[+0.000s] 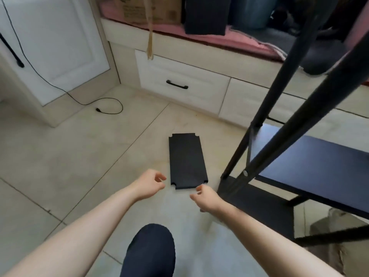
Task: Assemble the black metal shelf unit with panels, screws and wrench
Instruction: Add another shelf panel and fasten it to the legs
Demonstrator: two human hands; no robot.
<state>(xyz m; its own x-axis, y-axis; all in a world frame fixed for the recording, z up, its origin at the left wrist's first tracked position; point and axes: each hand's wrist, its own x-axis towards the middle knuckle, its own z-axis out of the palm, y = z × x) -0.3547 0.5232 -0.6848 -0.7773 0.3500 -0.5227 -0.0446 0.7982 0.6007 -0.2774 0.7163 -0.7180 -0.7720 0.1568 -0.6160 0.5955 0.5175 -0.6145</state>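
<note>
Below, at the centre of the frame, I saw a black panel (186, 160) lying flat on the tiled floor (69, 156), its corners notched. My left hand (148, 184) hovered just beside the panel's near left corner, fingers loosely curled and holding nothing. My right hand (205, 197) hung by the near right corner, fingers also loosely curled and empty; I could not tell whether the fingertips touched the panel's edge. On the right of the frame stood the partly built shelf unit (311, 168), black posts rising toward the upper right and a dark shelf already fitted low down. At upper centre a cardboard box (147, 11) sat on the pink cushion (235, 42) of a bench; its contents were hidden. Beneath it a white drawer (179, 82) was closed. A black cable (65, 92) trailed across the left floor.
</note>
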